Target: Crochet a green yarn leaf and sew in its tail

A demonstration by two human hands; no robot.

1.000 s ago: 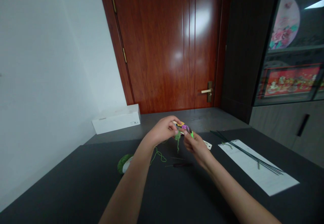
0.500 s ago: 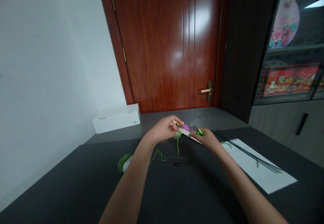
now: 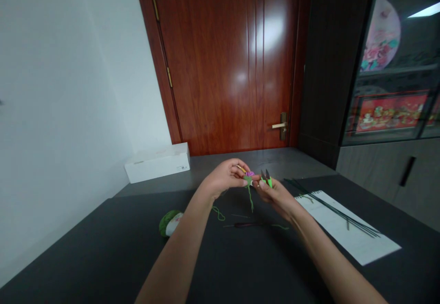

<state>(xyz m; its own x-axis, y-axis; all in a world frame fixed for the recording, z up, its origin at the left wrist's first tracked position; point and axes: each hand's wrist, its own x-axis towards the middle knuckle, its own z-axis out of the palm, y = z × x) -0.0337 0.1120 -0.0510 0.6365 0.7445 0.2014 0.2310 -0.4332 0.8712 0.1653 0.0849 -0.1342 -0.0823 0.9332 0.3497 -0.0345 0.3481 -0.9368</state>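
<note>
My left hand [image 3: 227,176] is closed on a small crocheted flower [image 3: 250,174], purple on top with green crochet [image 3: 248,181] beneath. A green yarn tail [image 3: 251,201] dangles from it. My right hand [image 3: 279,197] holds thread snips [image 3: 267,179] with green handles, their dark blades pointing up and apart. Its fingertips meet the flower's right side, where a small pale bit shows; what it is I cannot make out. Below both hands lie a dark-handled crochet hook [image 3: 244,224] and a thin needle [image 3: 240,216] on the black table mat.
A green yarn skein [image 3: 168,223] with a paper band sits left, partly behind my left forearm. At right, dark green stems [image 3: 347,217] lie across a white notepad [image 3: 367,244]. A long white box [image 3: 158,163] stands at the back left, near the wooden door [image 3: 223,65].
The pale flat strip that spanned between my hands is mostly out of sight. My right hand has turned, bringing the snips upright. A piece of green yarn now shows right of the hook.
</note>
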